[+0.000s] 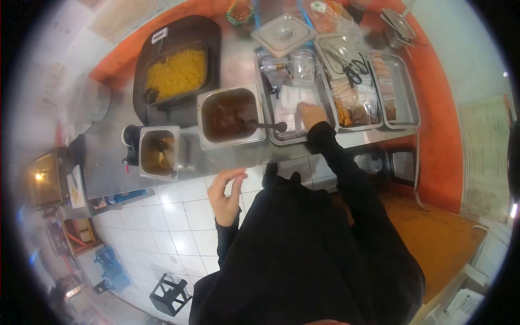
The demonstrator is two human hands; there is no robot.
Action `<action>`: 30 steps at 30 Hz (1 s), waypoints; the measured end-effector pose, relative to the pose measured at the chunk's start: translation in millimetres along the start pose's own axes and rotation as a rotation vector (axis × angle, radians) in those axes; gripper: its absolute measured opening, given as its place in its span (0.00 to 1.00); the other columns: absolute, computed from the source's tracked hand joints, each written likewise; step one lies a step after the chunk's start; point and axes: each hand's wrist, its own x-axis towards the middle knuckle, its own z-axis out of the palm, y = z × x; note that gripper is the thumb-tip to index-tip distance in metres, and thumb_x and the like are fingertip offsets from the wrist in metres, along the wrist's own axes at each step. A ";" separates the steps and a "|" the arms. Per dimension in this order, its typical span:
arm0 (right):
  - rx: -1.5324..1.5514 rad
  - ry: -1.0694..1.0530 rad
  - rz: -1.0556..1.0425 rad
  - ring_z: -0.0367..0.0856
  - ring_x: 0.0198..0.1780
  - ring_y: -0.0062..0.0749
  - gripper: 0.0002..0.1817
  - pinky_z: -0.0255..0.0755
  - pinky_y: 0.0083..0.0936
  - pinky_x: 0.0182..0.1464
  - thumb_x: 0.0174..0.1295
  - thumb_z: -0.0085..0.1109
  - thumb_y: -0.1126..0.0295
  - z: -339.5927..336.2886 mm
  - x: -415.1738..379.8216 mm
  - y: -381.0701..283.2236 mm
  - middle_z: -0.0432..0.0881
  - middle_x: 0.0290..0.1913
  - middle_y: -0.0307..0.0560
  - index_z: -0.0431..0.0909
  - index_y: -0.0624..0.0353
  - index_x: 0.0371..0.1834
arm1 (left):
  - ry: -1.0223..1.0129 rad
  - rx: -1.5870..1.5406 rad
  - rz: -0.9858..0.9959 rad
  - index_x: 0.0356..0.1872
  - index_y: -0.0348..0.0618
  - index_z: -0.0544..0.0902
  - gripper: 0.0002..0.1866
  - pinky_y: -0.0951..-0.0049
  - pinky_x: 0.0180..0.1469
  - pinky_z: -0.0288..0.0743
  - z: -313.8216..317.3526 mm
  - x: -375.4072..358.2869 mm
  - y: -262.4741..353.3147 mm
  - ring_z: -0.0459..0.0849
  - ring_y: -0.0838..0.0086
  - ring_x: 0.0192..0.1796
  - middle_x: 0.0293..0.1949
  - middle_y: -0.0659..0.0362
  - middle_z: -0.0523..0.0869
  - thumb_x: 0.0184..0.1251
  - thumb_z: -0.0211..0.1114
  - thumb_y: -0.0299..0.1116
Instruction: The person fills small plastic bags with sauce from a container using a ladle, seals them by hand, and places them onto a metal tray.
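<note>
Right hand point(312, 115): reaches into a steel tray point(324, 86) of clear packets point(292, 100) on the worktop point(238, 65); whether the grip grasps a packet cannot be told. Ladle point(268, 126) and sauce pan point(228, 115) just left of it. Left hand point(225, 194): grip released, empty, fingers loosely curled, below the worktop edge.

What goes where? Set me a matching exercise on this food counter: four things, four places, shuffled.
Things:
1. scissors
2. right hand
3. left hand
4. yellow food

Places:
A. in the dark tray at the counter's left
B. in the pan of clear bags
C. on a clear lid at the back right
D. off the counter, above the tiled floor

Pairs: 1-C, 2-B, 3-D, 4-A
</note>
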 end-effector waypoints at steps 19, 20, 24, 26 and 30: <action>1.214 0.409 -0.124 0.77 0.28 0.21 0.07 0.70 0.15 0.29 0.50 0.60 0.78 -150.0 -123.7 -147.1 0.79 0.26 0.44 0.81 0.61 0.34 | -0.122 -0.059 0.133 0.35 0.36 0.80 0.09 0.78 0.38 0.73 11.4 17.6 21.7 0.83 0.71 0.34 0.33 0.54 0.83 0.50 0.64 0.20; 1.108 0.424 -0.194 0.77 0.27 0.22 0.07 0.70 0.16 0.29 0.48 0.61 0.79 -151.1 -123.3 -147.9 0.79 0.25 0.45 0.81 0.62 0.33 | -0.094 -0.069 0.074 0.35 0.36 0.80 0.09 0.79 0.37 0.73 8.9 15.8 21.2 0.83 0.72 0.34 0.33 0.53 0.83 0.50 0.64 0.21; 1.174 0.254 -0.184 0.77 0.26 0.23 0.06 0.70 0.17 0.30 0.45 0.63 0.79 -153.5 -119.8 -161.1 0.78 0.25 0.46 0.80 0.63 0.28 | -0.115 -0.068 0.066 0.34 0.36 0.80 0.08 0.79 0.37 0.73 -2.5 10.8 16.6 0.83 0.73 0.33 0.32 0.54 0.83 0.50 0.64 0.21; 1.181 0.179 -0.155 0.77 0.26 0.22 0.06 0.70 0.17 0.31 0.43 0.65 0.78 -154.4 -116.4 -167.1 0.78 0.25 0.45 0.79 0.63 0.25 | -0.142 -0.191 -0.112 0.34 0.36 0.80 0.08 0.79 0.37 0.73 -13.7 9.8 8.7 0.82 0.74 0.35 0.32 0.55 0.83 0.50 0.65 0.22; 1.340 -0.032 -0.195 0.76 0.25 0.21 0.07 0.69 0.18 0.30 0.45 0.64 0.77 -150.6 -109.3 -172.6 0.77 0.23 0.44 0.76 0.63 0.27 | -0.115 -0.276 -0.085 0.29 0.35 0.79 0.03 0.79 0.31 0.72 -21.6 12.6 9.3 0.81 0.71 0.30 0.27 0.55 0.81 0.52 0.62 0.21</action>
